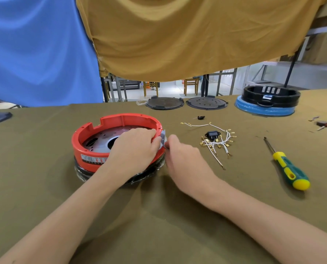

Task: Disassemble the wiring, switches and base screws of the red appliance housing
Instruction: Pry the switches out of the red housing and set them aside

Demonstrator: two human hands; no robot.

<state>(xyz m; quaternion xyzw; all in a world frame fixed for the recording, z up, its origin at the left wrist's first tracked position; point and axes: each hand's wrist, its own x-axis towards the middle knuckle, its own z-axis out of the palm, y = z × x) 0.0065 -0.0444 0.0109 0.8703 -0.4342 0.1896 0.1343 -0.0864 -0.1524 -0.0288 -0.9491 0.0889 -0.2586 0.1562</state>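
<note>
- The table (158, 216) is covered in an olive-brown cloth, and a blue sheet (36, 46) and a mustard sheet (187, 35) hang behind it; under their hem you can see wooden chairs (191, 85) and metal frames on a pale floor.
- The red housing (94, 134) sits left of centre on the table, open side up, resting on a dark base wrapped in clear film (a label runs along its near wall, too blurred to read).
- The left hand (134, 145) lies over the housing's right rim, fingers curled down on the edge and gripping it, so that part of the rim and the grey metal plate (101, 138) inside are covered.
- The right hand (181, 151) is just beside the housing, its fingers pinching a small dark piece against a grey bracket (163, 137) on the outer wall; what the piece is, I cannot tell.
- To the right lie a bundle of white wires (216, 143) with brass ends and a black socket (212, 135) among them, apart from the housing.
- Further right lies a screwdriver (286, 164) with a green and yellow handle.
- Along the far edge sit two dark round plates (164, 103) and a black ring on a blue base (267, 101); small parts at the right edge are cut off.
</note>
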